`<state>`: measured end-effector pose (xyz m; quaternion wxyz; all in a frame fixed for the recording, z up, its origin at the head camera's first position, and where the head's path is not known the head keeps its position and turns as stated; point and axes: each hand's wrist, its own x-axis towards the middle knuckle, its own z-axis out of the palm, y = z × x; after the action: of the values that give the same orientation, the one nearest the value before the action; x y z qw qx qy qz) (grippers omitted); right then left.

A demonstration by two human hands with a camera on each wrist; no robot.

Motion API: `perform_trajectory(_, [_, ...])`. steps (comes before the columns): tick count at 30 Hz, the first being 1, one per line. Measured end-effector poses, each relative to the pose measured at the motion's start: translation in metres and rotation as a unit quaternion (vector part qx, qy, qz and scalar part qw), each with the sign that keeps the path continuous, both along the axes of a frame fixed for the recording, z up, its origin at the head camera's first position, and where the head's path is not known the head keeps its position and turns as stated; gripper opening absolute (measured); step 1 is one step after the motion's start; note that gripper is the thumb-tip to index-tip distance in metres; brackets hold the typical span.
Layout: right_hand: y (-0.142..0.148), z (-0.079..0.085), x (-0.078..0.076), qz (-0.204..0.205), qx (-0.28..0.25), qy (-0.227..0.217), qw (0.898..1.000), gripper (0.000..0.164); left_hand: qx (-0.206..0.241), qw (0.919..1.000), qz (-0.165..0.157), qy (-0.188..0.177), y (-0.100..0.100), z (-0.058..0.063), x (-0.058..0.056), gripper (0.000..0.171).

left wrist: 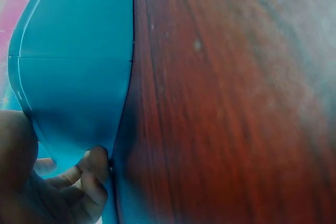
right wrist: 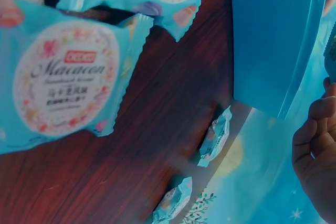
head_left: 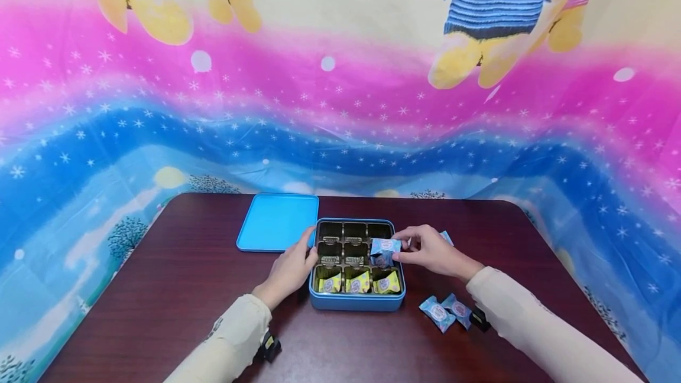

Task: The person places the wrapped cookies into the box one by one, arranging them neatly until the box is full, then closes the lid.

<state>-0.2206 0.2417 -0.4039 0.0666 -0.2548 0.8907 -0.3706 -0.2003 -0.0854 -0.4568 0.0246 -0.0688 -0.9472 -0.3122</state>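
A blue tin box (head_left: 357, 302) with a divided insert stands on the table, open at the top. Yellow wrapped packets (head_left: 357, 282) fill its front row of compartments. My left hand (head_left: 287, 268) holds the box's left side, thumb at the rim; in the left wrist view curled fingers (left wrist: 94, 174) rest against the blue wall. Over the right column, my right hand (head_left: 433, 250) pinches a light-blue macaron packet (head_left: 385, 245) between thumb and fingers. Darker blue shows just below that packet; whether it is a second packet I cannot tell. The back-left and middle-left compartments hold no packets.
The blue lid (head_left: 279, 221) lies behind and left of the box. Two blue packets (head_left: 437, 313) are on the table by my right forearm. Further blue packets (right wrist: 215, 137) lie beyond the right hand, partly hidden in the head view. A patterned cloth (head_left: 340, 105) hangs behind the table.
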Motion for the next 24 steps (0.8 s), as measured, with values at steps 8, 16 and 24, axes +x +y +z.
perform_trajectory(8, [-0.008, 0.003, -0.001, 0.008, 0.009, -0.003, 1.0, 0.035, 0.003, 1.0, -0.005, 0.003, -0.001, -0.001, -0.001, 0.059])
perform_trajectory(16, [-0.02, 0.0, -0.004, 0.029, 0.014, -0.008, 0.999, 0.037, -0.004, 1.0, -0.004, 0.006, -0.002, -0.001, -0.001, 0.059])
perform_trajectory(24, [-0.029, 0.001, -0.005, 0.034, 0.026, -0.016, 0.999, 0.039, -0.002, 1.0, -0.004, 0.006, -0.002, -0.001, -0.001, 0.059])
